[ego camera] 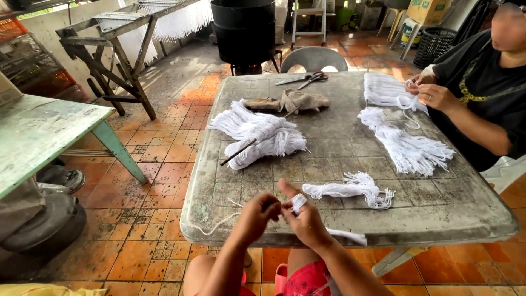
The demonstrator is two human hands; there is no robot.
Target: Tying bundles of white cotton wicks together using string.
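1. Table (339,216): grey, worn, stained top. We sit at its near edge.
2. Co-worker (482,104) at the far right, dark shirt, both hands on white string at that edge.
3. Black drum (245,30) beyond the table's far end, grey chair (314,57) just in front of it.
4. Green table (38,137) off to our left, well apart.
5. Big string pile (260,134) mid-table, left of centre, a thin stick (238,152) poking out of it toward us.
6. Two more white piles on the right: long one (408,145), flat one (386,87) by the co-worker's hands.
7. Small bundle (350,191) lies just beyond our right hand, not touching it.
8. Cloth rag (304,100) and scissors (307,78) at the far end.
9. Our left hand (257,214): closed, pinching a thin white strand (219,223) that trails left over the table edge.
10. Our right hand (304,219): closed, white string (298,201) wrapped round a finger, thumb up. Loose end hangs off the edge on the right.
11. Both hands touch each other at the near edge, over our knees.
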